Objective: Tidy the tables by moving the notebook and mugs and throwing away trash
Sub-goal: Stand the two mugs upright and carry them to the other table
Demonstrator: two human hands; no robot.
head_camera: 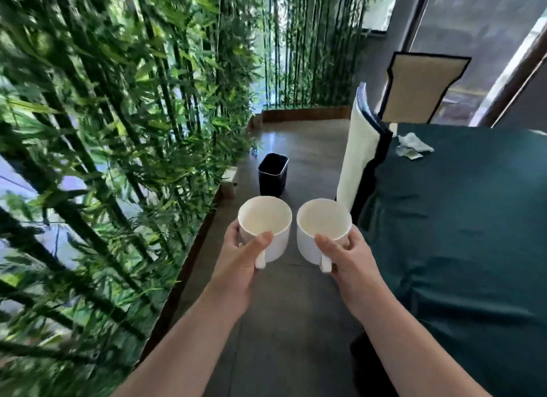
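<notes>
I carry two white mugs side by side over the grey floor. My left hand (239,257) grips the left mug (265,222) by its body and handle. The right mug (322,225) is held the same way by my right hand (349,254). Both mugs look empty and stand upright, with their handles pointing back towards me. Crumpled white tissue trash (413,146) lies on the far part of the table with the dark green cloth (461,219) at my right. No notebook is visible.
A black waste bin (273,174) stands on the floor just ahead of the mugs. A bamboo screen (118,130) lines the left side. White-backed chairs (359,148) stand at the table's left edge and far end. A floor aisle runs between bamboo and table.
</notes>
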